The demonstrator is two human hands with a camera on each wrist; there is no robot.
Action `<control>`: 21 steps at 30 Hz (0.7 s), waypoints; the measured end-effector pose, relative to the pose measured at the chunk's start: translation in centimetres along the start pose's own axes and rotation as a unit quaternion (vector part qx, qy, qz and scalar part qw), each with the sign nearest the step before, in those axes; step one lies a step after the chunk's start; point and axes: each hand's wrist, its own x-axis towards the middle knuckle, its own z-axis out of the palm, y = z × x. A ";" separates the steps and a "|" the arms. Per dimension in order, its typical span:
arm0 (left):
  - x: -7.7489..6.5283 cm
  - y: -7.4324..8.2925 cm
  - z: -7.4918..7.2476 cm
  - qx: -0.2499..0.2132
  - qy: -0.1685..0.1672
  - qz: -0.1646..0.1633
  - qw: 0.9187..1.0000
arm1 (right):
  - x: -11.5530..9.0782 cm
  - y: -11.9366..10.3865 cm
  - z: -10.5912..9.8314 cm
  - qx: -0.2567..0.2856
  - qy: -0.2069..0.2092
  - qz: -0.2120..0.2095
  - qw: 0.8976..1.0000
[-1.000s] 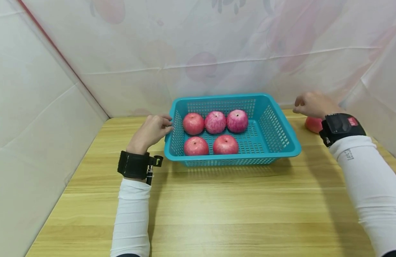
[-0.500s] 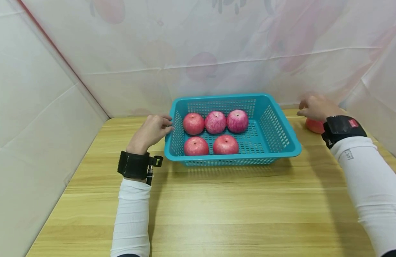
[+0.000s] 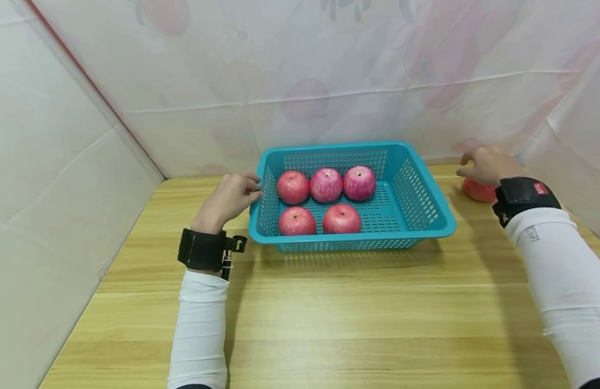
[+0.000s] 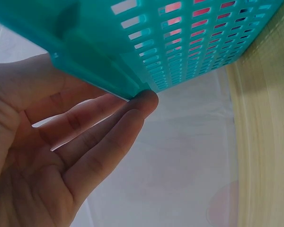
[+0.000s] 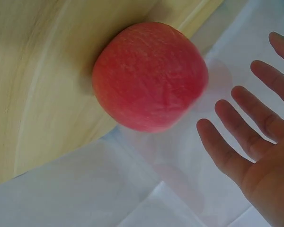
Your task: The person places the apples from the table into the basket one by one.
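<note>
A blue-green plastic basket (image 3: 353, 243) stands on the wooden table with several red apples inside, one of them the front-left apple (image 3: 297, 221). At its left end, my left hand (image 3: 229, 200) holds the rim. From below, the left wrist view shows the fingers (image 4: 113, 142) bent against the underside of the rim, with part of the thumb hidden behind it. To the right of the basket, my right hand (image 3: 490, 165) hovers over a lone apple (image 3: 479, 190), which it partly covers. The right wrist view shows that apple (image 5: 149, 78) apart from the spread fingers (image 5: 222, 144).
A pale cloth wall (image 3: 329, 70) with faint fruit prints rises behind the table, and more cloth (image 3: 47, 162) closes off the left side. The wooden tabletop (image 3: 353, 319) stretches in front of the basket. Black straps with cameras circle both wrists.
My right hand has shifted slightly to the right and lower over the lone apple. The left hand, the basket and its apples have stayed in place.
</note>
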 end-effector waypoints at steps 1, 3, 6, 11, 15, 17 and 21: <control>0.0 0.0 0.0 0.000 0.000 -0.001 1.000 | 0.0 0.0 0.0 0.000 -0.001 0.001 1.000; 0.0 0.0 0.0 0.000 0.000 -0.001 1.000 | 0.0 0.2 0.1 0.001 -0.001 0.003 1.000; 0.0 0.0 0.0 0.001 0.001 0.001 1.000 | 0.1 0.4 0.2 0.004 -0.004 0.008 1.000; -0.1 0.0 0.0 0.000 0.001 0.001 1.000 | 0.1 1.1 1.0 0.012 -0.014 0.019 1.000; -0.1 0.0 0.1 -0.001 0.001 0.002 1.000 | 0.3 2.1 1.9 0.015 -0.021 0.032 0.999; -0.1 0.0 0.1 -0.001 0.001 0.003 1.000 | 0.4 2.6 2.3 0.013 -0.020 0.037 0.999; 0.0 0.0 0.1 0.001 0.000 0.002 1.000 | 0.2 3.3 2.6 0.020 -0.032 0.050 0.998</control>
